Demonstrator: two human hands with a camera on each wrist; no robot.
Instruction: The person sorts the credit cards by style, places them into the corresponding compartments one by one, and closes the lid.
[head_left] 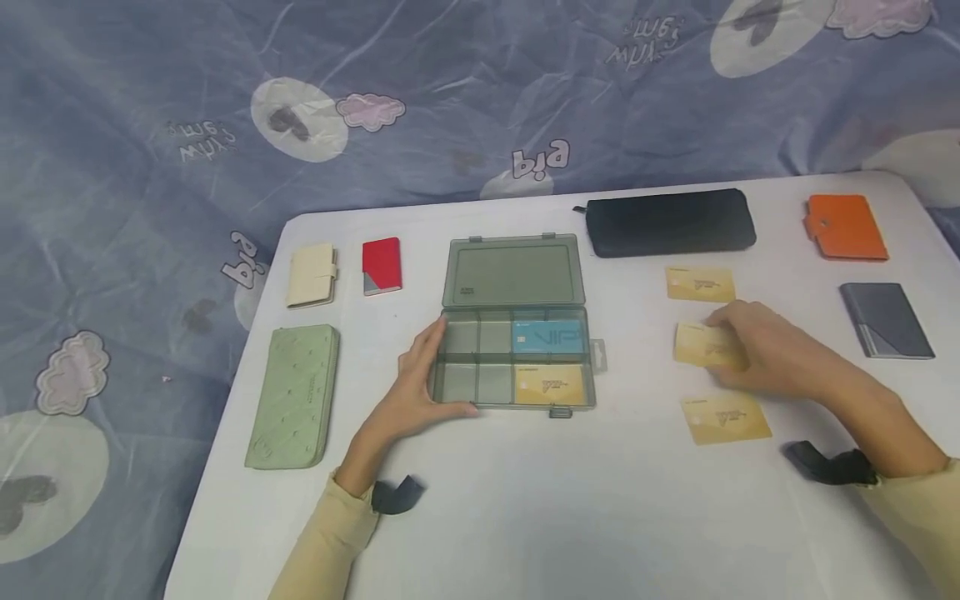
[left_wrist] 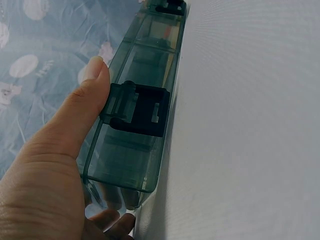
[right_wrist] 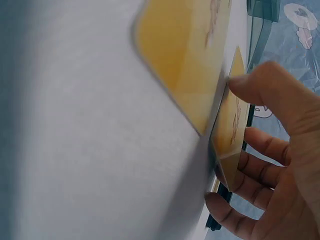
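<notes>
A translucent green compartment box (head_left: 495, 383) stands with its lid raised toward the back. A blue VIP card (head_left: 548, 337) lies in its back right compartment and a gold card (head_left: 550, 384) in the front right one. My left hand (head_left: 415, 392) holds the box's front left corner, thumb along the front wall near a latch (left_wrist: 142, 110) and fingers round the left side. To the right, my right hand (head_left: 768, 350) pinches the middle gold card (head_left: 701, 344) of a column, between thumb and fingers. That card (right_wrist: 234, 122) is tilted in the right wrist view.
Gold cards lie behind (head_left: 701, 284) and in front (head_left: 725, 418) of the right hand. A black pouch (head_left: 671, 223), an orange wallet (head_left: 847, 227) and a grey card holder (head_left: 887, 320) are farther right. At left are a green wallet (head_left: 292, 396), a cream wallet (head_left: 311, 275) and a red holder (head_left: 382, 265).
</notes>
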